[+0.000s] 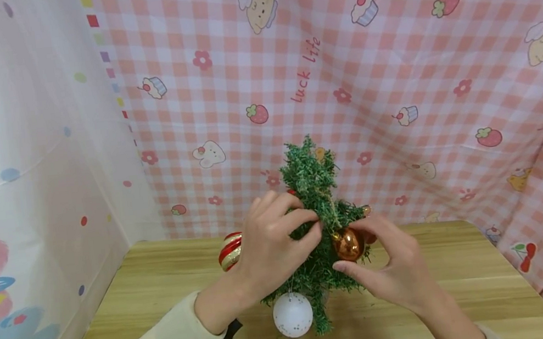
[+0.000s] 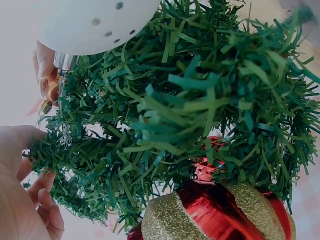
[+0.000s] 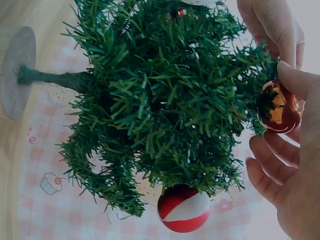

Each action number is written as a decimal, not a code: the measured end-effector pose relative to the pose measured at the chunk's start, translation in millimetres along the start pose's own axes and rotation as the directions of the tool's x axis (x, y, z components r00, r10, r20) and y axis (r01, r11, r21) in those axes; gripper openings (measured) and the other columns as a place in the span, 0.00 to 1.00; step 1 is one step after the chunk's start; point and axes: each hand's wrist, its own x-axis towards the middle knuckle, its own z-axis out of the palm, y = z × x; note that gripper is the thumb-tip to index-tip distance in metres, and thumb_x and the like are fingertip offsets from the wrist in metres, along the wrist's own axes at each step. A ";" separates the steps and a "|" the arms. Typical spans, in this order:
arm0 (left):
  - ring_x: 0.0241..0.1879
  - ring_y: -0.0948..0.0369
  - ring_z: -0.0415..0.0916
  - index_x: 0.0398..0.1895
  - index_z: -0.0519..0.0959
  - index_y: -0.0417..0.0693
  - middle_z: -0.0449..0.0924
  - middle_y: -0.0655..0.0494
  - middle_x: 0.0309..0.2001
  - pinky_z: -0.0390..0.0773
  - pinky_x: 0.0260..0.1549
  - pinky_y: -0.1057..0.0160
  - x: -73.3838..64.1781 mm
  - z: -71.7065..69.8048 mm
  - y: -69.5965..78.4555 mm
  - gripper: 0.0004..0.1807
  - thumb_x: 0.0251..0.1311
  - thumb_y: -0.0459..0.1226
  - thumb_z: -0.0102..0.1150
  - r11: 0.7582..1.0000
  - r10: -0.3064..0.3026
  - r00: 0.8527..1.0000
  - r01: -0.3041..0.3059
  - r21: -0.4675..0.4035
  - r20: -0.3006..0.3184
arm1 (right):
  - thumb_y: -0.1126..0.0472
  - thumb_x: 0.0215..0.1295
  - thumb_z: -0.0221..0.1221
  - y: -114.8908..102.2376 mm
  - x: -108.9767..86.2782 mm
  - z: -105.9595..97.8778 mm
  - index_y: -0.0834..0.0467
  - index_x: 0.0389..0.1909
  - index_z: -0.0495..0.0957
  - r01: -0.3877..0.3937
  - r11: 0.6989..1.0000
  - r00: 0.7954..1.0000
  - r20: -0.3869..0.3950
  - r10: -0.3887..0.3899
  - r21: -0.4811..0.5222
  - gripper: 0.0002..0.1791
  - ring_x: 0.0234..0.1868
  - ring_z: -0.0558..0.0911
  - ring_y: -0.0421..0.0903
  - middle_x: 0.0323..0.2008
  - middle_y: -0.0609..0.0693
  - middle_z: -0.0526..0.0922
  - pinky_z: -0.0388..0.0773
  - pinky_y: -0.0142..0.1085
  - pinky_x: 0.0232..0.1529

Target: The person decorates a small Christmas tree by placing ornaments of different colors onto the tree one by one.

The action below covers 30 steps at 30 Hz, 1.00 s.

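A small green artificial Christmas tree (image 1: 308, 174) stands upright on the table. My right hand (image 1: 401, 272) holds a shiny copper-coloured bauble (image 1: 349, 245) between thumb and fingers, against the tree's right side. At the upper middle of the tree, my left hand (image 1: 274, 241) pinches a branch tip (image 2: 37, 150) with thumb and fingers. Just in front of the lower branches hangs a white speckled bauble (image 1: 293, 315). Behind the left hand shows a red and gold striped bauble (image 1: 231, 251). The right wrist view also shows a red and white bauble (image 3: 184, 209) on the tree.
The wooden table (image 1: 140, 294) carries the tree on a round base (image 3: 20, 72). A pink checked cloth (image 1: 224, 97) hangs behind it, and a white printed cloth (image 1: 39, 133) hangs on the left.
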 end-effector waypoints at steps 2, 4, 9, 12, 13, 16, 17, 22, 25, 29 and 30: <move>0.32 0.58 0.72 0.29 0.91 0.50 0.82 0.57 0.33 0.63 0.28 0.62 -0.6 -0.2 0.0 0.02 0.53 0.34 0.76 1.000 -0.002 1.000 0.002 -0.003 0.008 | 0.35 0.65 0.67 0.1 -1.7 1.8 0.66 0.50 0.82 0.000 1.000 1.000 0.005 0.000 -0.015 0.35 0.34 0.82 0.42 0.38 0.51 0.85 0.77 0.28 0.34; 0.32 0.58 0.72 0.29 0.91 0.49 0.82 0.57 0.33 0.63 0.28 0.62 -1.2 -0.5 0.0 0.01 0.54 0.35 0.76 1.000 -0.004 1.000 0.004 -0.010 0.016 | 0.34 0.64 0.66 -0.1 -2.9 3.4 0.64 0.49 0.83 0.002 0.999 1.000 0.008 -0.001 -0.035 0.35 0.33 0.83 0.42 0.38 0.50 0.86 0.77 0.29 0.32; 0.33 0.58 0.72 0.30 0.91 0.49 0.82 0.57 0.34 0.63 0.29 0.63 -2.1 -1.9 0.4 0.01 0.54 0.35 0.76 1.000 -0.003 1.000 0.003 -0.022 0.025 | 0.33 0.64 0.66 -2.5 -4.0 6.5 0.61 0.49 0.85 0.001 0.998 1.000 0.014 0.000 -0.059 0.34 0.32 0.83 0.42 0.39 0.50 0.88 0.77 0.30 0.30; 0.32 0.58 0.72 0.30 0.91 0.49 0.83 0.56 0.34 0.63 0.29 0.63 -2.7 -3.0 0.7 0.02 0.54 0.35 0.76 1.000 0.001 1.000 -0.001 -0.024 0.025 | 0.33 0.64 0.67 -4.6 -4.3 7.6 0.61 0.50 0.85 -0.002 0.999 1.000 0.027 0.003 -0.049 0.34 0.33 0.82 0.42 0.42 0.51 0.88 0.76 0.31 0.30; 0.32 0.57 0.72 0.30 0.91 0.49 0.83 0.56 0.35 0.63 0.29 0.63 -2.8 -3.5 0.9 0.02 0.54 0.35 0.76 1.000 0.002 1.000 -0.002 -0.024 0.025 | 0.34 0.64 0.67 -5.3 -4.4 7.8 0.61 0.51 0.85 -0.004 0.999 0.999 0.032 0.006 -0.045 0.34 0.33 0.83 0.42 0.42 0.51 0.88 0.76 0.32 0.30; 0.32 0.57 0.72 0.31 0.91 0.49 0.83 0.56 0.35 0.64 0.30 0.62 -4.0 -4.6 1.0 0.03 0.53 0.35 0.76 1.000 0.000 1.000 0.001 -0.028 0.028 | 0.35 0.64 0.67 -6.8 -4.8 8.4 0.61 0.51 0.84 -0.010 0.999 0.999 0.045 0.012 -0.035 0.33 0.34 0.82 0.43 0.43 0.52 0.88 0.76 0.33 0.31; 0.33 0.57 0.72 0.31 0.91 0.49 0.83 0.56 0.35 0.65 0.30 0.62 -4.2 -5.2 1.1 0.03 0.53 0.35 0.76 1.000 -0.002 1.000 0.002 -0.030 0.027 | 0.34 0.64 0.67 -7.0 -4.8 8.3 0.61 0.51 0.84 -0.010 0.999 0.999 0.045 0.012 -0.035 0.34 0.34 0.82 0.43 0.43 0.52 0.88 0.76 0.33 0.31; 0.34 0.57 0.73 0.33 0.91 0.48 0.83 0.55 0.37 0.67 0.31 0.61 -6.7 -8.5 1.2 0.05 0.53 0.36 0.78 0.998 -0.016 1.000 0.017 -0.058 0.023 | 0.34 0.64 0.67 -8.6 -5.5 8.4 0.62 0.52 0.84 -0.010 1.000 0.999 0.044 0.011 -0.027 0.35 0.35 0.84 0.43 0.43 0.51 0.88 0.77 0.33 0.31; 0.35 0.57 0.74 0.34 0.91 0.47 0.83 0.55 0.38 0.68 0.32 0.61 -7.8 -10.9 1.5 0.07 0.53 0.36 0.78 0.997 -0.020 0.999 0.022 -0.072 0.025 | 0.34 0.64 0.67 -9.4 -5.9 9.2 0.62 0.52 0.84 -0.006 1.000 0.999 0.041 0.007 -0.021 0.35 0.35 0.85 0.44 0.42 0.50 0.88 0.78 0.32 0.31; 0.37 0.57 0.75 0.36 0.91 0.47 0.84 0.54 0.40 0.70 0.34 0.61 -9.5 -14.0 1.3 0.08 0.53 0.36 0.79 0.997 -0.016 0.999 0.018 -0.080 0.028 | 0.33 0.63 0.67 -9.7 -6.3 9.2 0.63 0.51 0.84 0.001 1.000 0.999 0.033 0.000 -0.022 0.36 0.33 0.85 0.46 0.40 0.49 0.88 0.78 0.31 0.32; 0.37 0.56 0.76 0.36 0.91 0.47 0.84 0.54 0.40 0.71 0.34 0.60 -9.7 -15.2 1.3 0.08 0.53 0.36 0.79 0.996 -0.014 1.000 0.016 -0.084 0.027 | 0.33 0.64 0.66 -9.4 -6.4 8.7 0.63 0.51 0.84 0.003 1.000 1.000 0.031 -0.003 -0.021 0.36 0.33 0.85 0.46 0.39 0.50 0.88 0.78 0.31 0.32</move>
